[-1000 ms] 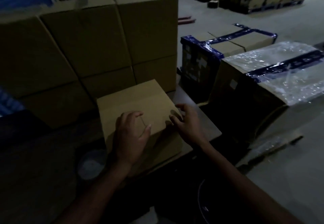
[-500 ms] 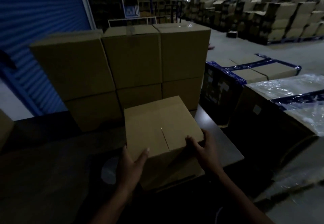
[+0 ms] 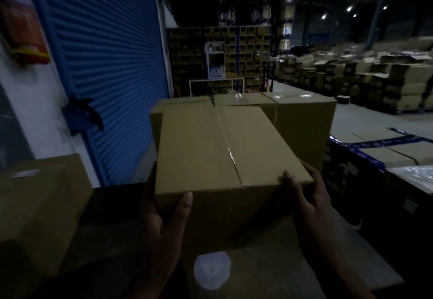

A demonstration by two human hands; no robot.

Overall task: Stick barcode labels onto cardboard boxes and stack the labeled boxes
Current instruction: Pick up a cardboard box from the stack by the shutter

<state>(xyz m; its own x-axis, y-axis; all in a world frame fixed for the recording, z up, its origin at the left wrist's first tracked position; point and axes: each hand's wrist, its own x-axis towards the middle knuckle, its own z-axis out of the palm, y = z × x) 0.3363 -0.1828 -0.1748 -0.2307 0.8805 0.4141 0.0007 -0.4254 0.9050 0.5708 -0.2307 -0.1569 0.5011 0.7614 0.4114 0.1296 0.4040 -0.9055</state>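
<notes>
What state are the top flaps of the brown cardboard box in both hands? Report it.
Shut. The brown cardboard box has its flaps meeting flat, glossy clear tape along the seam.

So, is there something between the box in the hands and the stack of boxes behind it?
Nothing visible blocks the way. The left hand and right hand hold the box raised directly in front of the stack. The stack's top looks bare where it shows, though the held box hides part of it.
</notes>
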